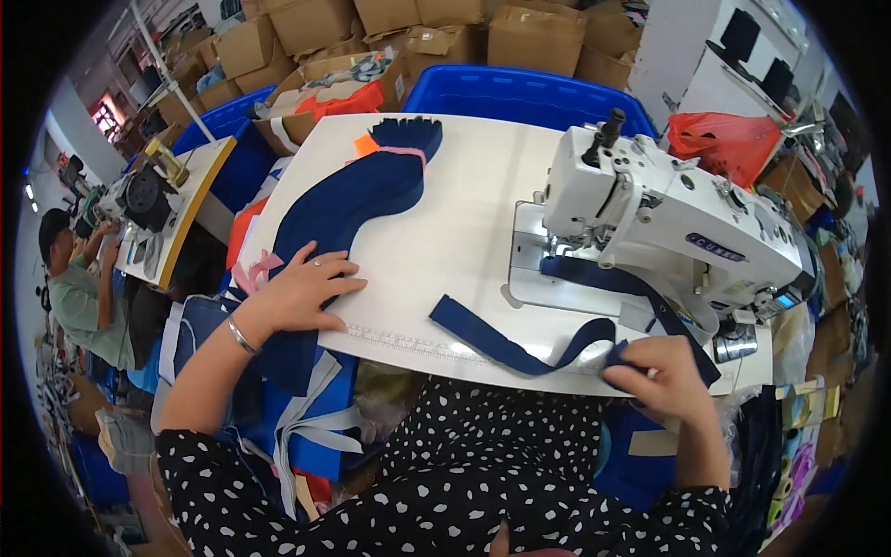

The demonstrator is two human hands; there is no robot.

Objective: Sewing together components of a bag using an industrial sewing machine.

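Note:
My left hand (303, 290) lies with fingers spread over the near end of a thick bundle of navy fabric strips (371, 190). A pink tie (402, 151) binds its far end, and more pink cloth (257, 272) shows beside my wrist. At the table's front right, my right hand (664, 373) is closed on one end of a loose navy strip (490, 341), which curves left across the tabletop. Beyond it stands a white sewing machine (705, 218). Another navy strip (613, 276) runs from its needle area toward the right front edge, passing behind my right hand.
A printed ruler (418, 342) follows the front edge of the white table (473, 200). Blue bins (529, 85) and cardboard boxes (534, 39) stand behind. Grey-white strips (311, 418) hang at the lower left. A person (88, 297) works at another machine on the far left.

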